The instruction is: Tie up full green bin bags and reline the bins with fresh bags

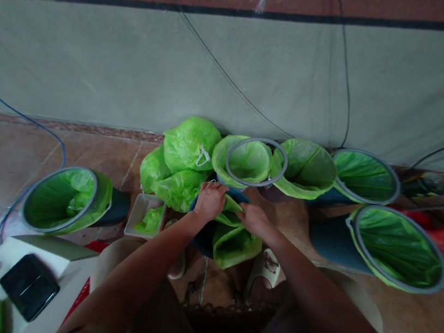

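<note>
Between my knees stands a dark blue bin (203,243) with a green plastic bag (236,248) partly in it and partly draped over its near right side. My left hand (210,201) is closed at the bin's far left rim, gripping the bag's edge. On the right, my right hand (255,219) pinches another part of the same bag's edge, its fingertips partly hidden. A folded strip of the bag stretches between the two hands. Just beyond, a loose grey ring (253,184) rests across the tops of two bag-lined bins, the left one (243,161) and the right one (306,167).
Filled green bags (190,143) are heaped left of the bins, behind a white tray (132,214) holding green plastic. Ring-topped lined bins stand left (112,207) and right (331,242). A phone (29,287) lies on a white box at lower left. Cables hang along the wall.
</note>
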Motion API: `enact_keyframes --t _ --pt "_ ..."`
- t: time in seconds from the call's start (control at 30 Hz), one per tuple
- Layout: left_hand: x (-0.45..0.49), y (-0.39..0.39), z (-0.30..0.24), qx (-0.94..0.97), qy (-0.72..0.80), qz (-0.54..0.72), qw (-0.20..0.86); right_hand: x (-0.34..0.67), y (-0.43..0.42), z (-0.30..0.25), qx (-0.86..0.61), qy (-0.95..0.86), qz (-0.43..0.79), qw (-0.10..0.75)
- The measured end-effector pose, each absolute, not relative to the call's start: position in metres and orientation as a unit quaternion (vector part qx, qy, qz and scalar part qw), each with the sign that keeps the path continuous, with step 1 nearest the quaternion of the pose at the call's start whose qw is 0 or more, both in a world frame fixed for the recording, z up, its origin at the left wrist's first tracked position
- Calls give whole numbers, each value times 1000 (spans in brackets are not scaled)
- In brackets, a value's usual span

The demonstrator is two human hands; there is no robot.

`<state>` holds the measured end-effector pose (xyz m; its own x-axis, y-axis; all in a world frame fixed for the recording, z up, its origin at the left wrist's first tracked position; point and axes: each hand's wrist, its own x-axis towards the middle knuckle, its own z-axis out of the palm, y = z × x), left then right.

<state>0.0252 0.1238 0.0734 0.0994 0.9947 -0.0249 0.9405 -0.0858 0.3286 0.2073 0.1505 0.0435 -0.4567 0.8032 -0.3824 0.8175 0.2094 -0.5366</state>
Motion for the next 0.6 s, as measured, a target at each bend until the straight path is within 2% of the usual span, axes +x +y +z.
enact_keyframes --t 0.1,0.23,0.33,0.6 --pt "33 117 80 682 718 107 95 198 149 35 570 708 -416 -16" --pt "47 99 90 670 724 12 165 196 149 33 609 426 -639 -196" --pt "55 83 87 674 696 -80 235 198 153 37 616 257 -692 -276" --pt "50 77 60 653 674 -189 291 196 155 38 625 178 -701 -293"
